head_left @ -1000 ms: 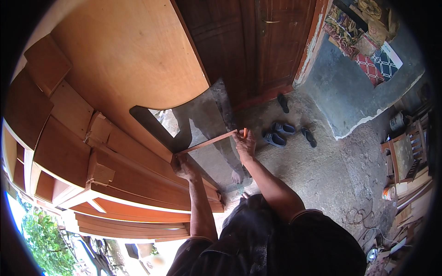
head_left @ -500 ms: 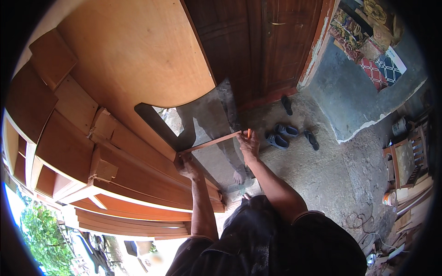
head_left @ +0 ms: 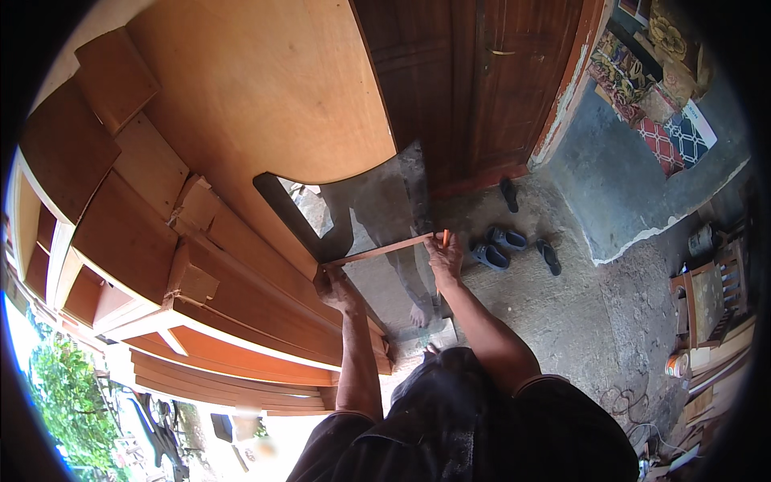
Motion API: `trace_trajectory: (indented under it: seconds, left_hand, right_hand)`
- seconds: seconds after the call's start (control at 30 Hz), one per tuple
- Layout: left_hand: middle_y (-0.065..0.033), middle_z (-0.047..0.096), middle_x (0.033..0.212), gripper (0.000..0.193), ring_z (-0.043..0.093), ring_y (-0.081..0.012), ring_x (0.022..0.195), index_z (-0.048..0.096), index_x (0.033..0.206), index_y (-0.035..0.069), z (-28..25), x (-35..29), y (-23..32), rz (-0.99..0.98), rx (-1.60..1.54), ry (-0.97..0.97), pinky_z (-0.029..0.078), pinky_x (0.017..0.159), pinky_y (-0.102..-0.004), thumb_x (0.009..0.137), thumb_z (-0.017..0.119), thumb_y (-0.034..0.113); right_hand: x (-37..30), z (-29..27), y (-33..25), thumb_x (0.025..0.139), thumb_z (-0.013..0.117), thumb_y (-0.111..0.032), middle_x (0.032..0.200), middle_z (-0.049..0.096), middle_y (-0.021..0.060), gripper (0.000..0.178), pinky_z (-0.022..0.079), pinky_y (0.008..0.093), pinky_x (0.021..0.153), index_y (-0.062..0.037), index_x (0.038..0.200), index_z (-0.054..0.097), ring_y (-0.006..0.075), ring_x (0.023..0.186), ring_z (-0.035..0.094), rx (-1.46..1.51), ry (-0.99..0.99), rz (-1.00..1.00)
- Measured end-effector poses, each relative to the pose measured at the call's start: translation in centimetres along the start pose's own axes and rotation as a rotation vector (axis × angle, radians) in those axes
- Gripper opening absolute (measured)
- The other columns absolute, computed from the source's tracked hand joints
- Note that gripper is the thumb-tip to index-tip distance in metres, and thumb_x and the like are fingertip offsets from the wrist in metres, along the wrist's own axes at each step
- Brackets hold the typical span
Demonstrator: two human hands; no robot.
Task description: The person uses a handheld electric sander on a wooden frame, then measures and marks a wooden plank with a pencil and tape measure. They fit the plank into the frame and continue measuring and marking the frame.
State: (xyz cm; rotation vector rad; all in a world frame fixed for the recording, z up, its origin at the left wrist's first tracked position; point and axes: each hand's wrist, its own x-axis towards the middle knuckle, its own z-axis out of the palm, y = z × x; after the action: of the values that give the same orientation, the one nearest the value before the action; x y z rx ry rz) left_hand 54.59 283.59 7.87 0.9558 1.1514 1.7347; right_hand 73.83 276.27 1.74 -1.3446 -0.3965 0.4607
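A thin reddish-brown strip [head_left: 377,251] spans a tall mirror [head_left: 377,281] set against a light wooden panel [head_left: 273,88]. My left hand [head_left: 339,291] is closed at the strip's left end, by the mirror's left edge. At the other end my right hand [head_left: 446,259] grips the strip, and an orange stick like a pencil [head_left: 446,238] pokes up from its fingers. Legs and a bare foot show as a reflection in the glass. A dark curved shape borders the mirror's upper left. The fingertips of my left hand are partly hidden.
Stacked brown wooden cabinet parts [head_left: 120,209] fill the left side. Behind the panel stands a dark wooden door [head_left: 450,88]. Blue clogs [head_left: 491,255] and dark sandals [head_left: 548,257] lie on the concrete floor. Fabric pieces [head_left: 662,145] lie on a blue-grey slab [head_left: 634,201]; a wooden chair [head_left: 707,301] stands right.
The whole view has shifted slightly, so the scene sits a little farther right. Both hands keep their hold on the strip across the mirror.
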Motion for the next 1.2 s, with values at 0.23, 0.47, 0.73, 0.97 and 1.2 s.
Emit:
trace_trajectory:
  seconds: [0.23, 0.47, 0.73, 0.97, 1.2]
  left_hand:
    - [0.0021, 0.066, 0.088, 0.023, 0.054, -0.0057, 0.074, 0.070, 0.106, 0.005, -1.8, -0.7, -1.8, -0.092, 0.020, -0.040, 0.043, 0.062, -0.0252, 0.102, 0.062, 0.026]
    - [0.0000, 0.069, 0.097, 0.015, 0.059, -0.0087, 0.081, 0.071, 0.109, 0.007, -2.1, -2.7, -4.6, -0.160, -0.011, -0.044, 0.049, 0.068, -0.0269, 0.098, 0.065, 0.015]
    - [-0.0030, 0.066, 0.098, 0.013, 0.063, -0.0132, 0.086, 0.066, 0.111, 0.007, -0.3, -7.9, -6.5, -0.346, -0.087, -0.174, 0.053, 0.077, -0.0299, 0.100, 0.063, 0.013]
    - [-0.0051, 0.067, 0.094, 0.015, 0.064, -0.0135, 0.075, 0.067, 0.111, 0.005, -16.4, -11.3, -8.9, -0.590, 0.349, -0.118, 0.052, 0.061, -0.0269, 0.099, 0.062, 0.013]
    - [-0.0035, 0.062, 0.085, 0.015, 0.059, -0.0106, 0.064, 0.063, 0.109, 0.007, -28.9, -21.5, -9.4, -0.929, 0.573, -0.100, 0.048, 0.050, -0.0247, 0.100, 0.062, 0.019]
  right_hand:
    - [-0.4, 0.0, -0.5, 0.088, 0.077, -0.001, 0.093, 0.055, -0.0024, 0.028, 0.049, 0.0205, 0.076, -0.0063, 0.102, 0.053, 0.0056, 0.079, 0.052, 0.107, -0.037, 0.127]
    - [-0.3, 0.5, -0.7, 0.090, 0.075, -0.004, 0.093, 0.057, -0.0011, 0.028, 0.047, 0.0227, 0.066, -0.0075, 0.108, 0.053, 0.0062, 0.076, 0.053, -0.012, 0.013, 0.104]
    - [-1.8, -0.4, -2.0, 0.089, 0.074, -0.007, 0.095, 0.054, 0.0039, 0.040, 0.046, 0.0265, 0.049, -0.0072, 0.120, 0.049, 0.0112, 0.073, 0.056, -0.173, 0.128, 0.041]
    - [-5.0, -16.3, 3.1, 0.090, 0.075, -0.017, 0.101, 0.061, 0.0016, 0.041, 0.048, 0.0256, 0.054, -0.0121, 0.126, 0.054, 0.0107, 0.077, 0.058, -0.289, 0.035, 0.443]
    - [-9.5, -27.6, 9.4, 0.089, 0.070, -0.010, 0.089, 0.065, 0.0061, 0.024, 0.051, 0.0280, 0.052, -0.0066, 0.111, 0.062, 0.0151, 0.068, 0.063, -0.628, -0.074, 0.672]
